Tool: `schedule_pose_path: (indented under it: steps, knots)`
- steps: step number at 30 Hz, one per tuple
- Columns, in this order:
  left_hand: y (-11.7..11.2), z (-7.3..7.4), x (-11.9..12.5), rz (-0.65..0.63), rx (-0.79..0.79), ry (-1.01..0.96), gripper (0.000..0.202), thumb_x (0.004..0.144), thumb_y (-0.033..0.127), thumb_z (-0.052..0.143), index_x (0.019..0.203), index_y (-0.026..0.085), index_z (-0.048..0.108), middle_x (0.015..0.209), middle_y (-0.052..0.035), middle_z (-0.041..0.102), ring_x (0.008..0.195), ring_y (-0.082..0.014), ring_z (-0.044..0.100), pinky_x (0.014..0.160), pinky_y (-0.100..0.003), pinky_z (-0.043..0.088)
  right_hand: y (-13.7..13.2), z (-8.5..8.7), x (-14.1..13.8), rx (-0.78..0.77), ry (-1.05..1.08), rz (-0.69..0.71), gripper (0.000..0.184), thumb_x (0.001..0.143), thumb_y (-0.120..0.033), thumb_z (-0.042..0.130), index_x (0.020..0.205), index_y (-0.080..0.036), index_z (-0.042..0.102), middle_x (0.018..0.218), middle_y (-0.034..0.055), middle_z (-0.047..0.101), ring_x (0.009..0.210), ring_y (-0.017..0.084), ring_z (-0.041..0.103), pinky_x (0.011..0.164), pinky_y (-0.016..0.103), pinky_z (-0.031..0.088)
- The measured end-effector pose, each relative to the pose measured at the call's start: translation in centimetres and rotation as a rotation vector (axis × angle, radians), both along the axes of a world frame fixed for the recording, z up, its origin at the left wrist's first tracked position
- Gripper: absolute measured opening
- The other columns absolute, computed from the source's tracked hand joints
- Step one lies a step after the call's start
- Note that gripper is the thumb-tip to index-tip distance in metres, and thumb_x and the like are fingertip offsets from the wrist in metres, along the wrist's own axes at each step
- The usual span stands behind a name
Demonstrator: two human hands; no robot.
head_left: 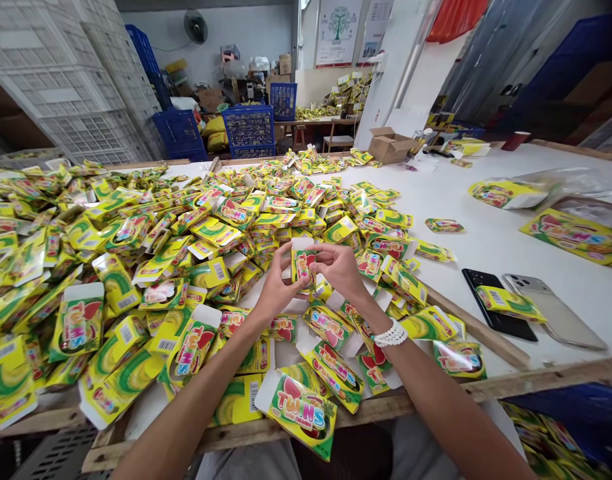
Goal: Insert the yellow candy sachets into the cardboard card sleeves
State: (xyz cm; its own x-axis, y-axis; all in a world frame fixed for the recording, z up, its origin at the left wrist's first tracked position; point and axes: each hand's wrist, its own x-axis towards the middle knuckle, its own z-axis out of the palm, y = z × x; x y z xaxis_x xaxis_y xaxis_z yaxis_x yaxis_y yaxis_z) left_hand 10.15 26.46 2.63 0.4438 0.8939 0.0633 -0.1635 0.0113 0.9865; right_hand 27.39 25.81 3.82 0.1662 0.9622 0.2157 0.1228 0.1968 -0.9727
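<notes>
Hundreds of yellow Twins-printed cartons are covering your work surface, and you are working directly above the heap. Your left hand and right hand are raised together, their fingers grasping one carton upright between them, pinching it near its edges. A white beaded bracelet is circling your right wrist.

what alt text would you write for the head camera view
The left hand and right hand hold a small yellow Twins box above a heap of matching flat boxes on a white table, with a black phone to the right.
</notes>
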Motion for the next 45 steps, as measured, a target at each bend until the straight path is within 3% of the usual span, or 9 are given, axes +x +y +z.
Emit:
schedule_pose_path:
  steps: [13, 19, 25, 27, 31, 34, 38, 45]
  knots:
    - [-0.2, 1.0, -0.7, -0.053, -0.193, -0.004, 0.083, 0.074, 0.038, 0.094, 0.136, 0.032, 0.039, 0.143, -0.0122, 0.062, 0.093, -0.0207, 0.074, 0.065, -0.038, 0.070, 0.0, -0.4, -0.1, -0.052, -0.066, 0.034, 0.044, 0.062, -0.022, 0.069, 0.103, -0.012, 0.084, 0.079, 0.0088, 0.083, 0.064, 0.023, 0.074, 0.055, 0.029, 0.055]
    - [-0.4, 0.2, -0.3, -0.093, -0.166, 0.057, 0.073, 0.074, 0.047, 0.093, 0.124, 0.029, 0.043, 0.116, -0.0046, 0.066, 0.089, -0.0190, 0.072, 0.064, -0.036, 0.069, -0.3, -0.2, -0.5, -0.057, -0.114, 0.057, 0.047, 0.064, -0.021, 0.064, 0.106, -0.011, 0.084, 0.079, 0.0081, 0.083, 0.064, 0.022, 0.073, 0.057, 0.029, 0.055]
    - [-0.3, -0.1, -0.2, -0.034, -0.116, 0.044, 0.083, 0.080, 0.044, 0.087, 0.141, 0.032, 0.032, 0.114, -0.0058, 0.069, 0.079, -0.0199, 0.075, 0.057, -0.033, 0.067, -0.1, 0.8, -0.2, -0.053, 0.022, 0.033, 0.070, 0.071, -0.035, 0.079, 0.139, -0.018, 0.072, 0.082, 0.0050, 0.083, 0.072, 0.025, 0.076, 0.066, 0.035, 0.062]
    - [-0.2, -0.3, -0.2, -0.029, -0.076, 0.068, 0.092, 0.078, 0.044, 0.089, 0.145, 0.032, 0.027, 0.110, -0.0058, 0.070, 0.077, -0.0211, 0.075, 0.052, -0.030, 0.065, -0.1, 1.2, 0.0, -0.079, 0.136, -0.017, 0.066, 0.072, -0.045, 0.082, 0.132, -0.020, 0.076, 0.079, 0.0045, 0.081, 0.071, 0.025, 0.076, 0.069, 0.038, 0.064]
    - [0.1, -0.6, -0.4, -0.084, 0.012, 0.156, 0.100, 0.076, 0.043, 0.090, 0.150, 0.031, 0.025, 0.103, -0.0047, 0.072, 0.066, -0.0178, 0.071, 0.045, -0.025, 0.059, -0.5, 2.0, 0.2, -0.157, 0.282, -0.080, 0.046, 0.070, -0.060, 0.083, 0.090, -0.019, 0.084, 0.074, 0.0064, 0.078, 0.068, 0.023, 0.073, 0.070, 0.036, 0.062]
    - [0.4, -0.9, -0.6, -0.158, 0.049, 0.192, 0.100, 0.078, 0.041, 0.088, 0.156, 0.033, 0.026, 0.110, -0.0070, 0.073, 0.061, -0.0143, 0.067, 0.042, -0.021, 0.054, -0.9, 2.4, 0.2, -0.207, 0.289, -0.099, 0.042, 0.061, -0.057, 0.090, 0.072, -0.019, 0.077, 0.065, 0.0019, 0.070, 0.060, 0.017, 0.065, 0.063, 0.031, 0.058]
    - [0.5, -1.0, -0.6, -0.175, 0.071, 0.188, 0.105, 0.077, 0.038, 0.087, 0.161, 0.034, 0.023, 0.107, -0.0058, 0.074, 0.059, -0.0128, 0.065, 0.042, -0.018, 0.050, -1.1, 2.7, 0.3, -0.183, 0.221, -0.047, 0.040, 0.058, -0.050, 0.093, 0.069, -0.020, 0.070, 0.063, -0.0036, 0.062, 0.057, 0.011, 0.055, 0.059, 0.026, 0.053]
    - [0.2, -0.9, -0.4, -0.136, 0.088, 0.215, 0.073, 0.080, 0.032, 0.081, 0.141, 0.031, 0.040, 0.109, -0.0030, 0.073, 0.053, -0.0092, 0.060, 0.038, -0.017, 0.048, -0.5, 2.1, 1.0, -0.261, 0.226, 0.050, 0.036, 0.049, -0.039, 0.097, 0.071, -0.017, 0.079, 0.076, 0.0042, 0.076, 0.068, 0.016, 0.069, 0.068, 0.029, 0.060]
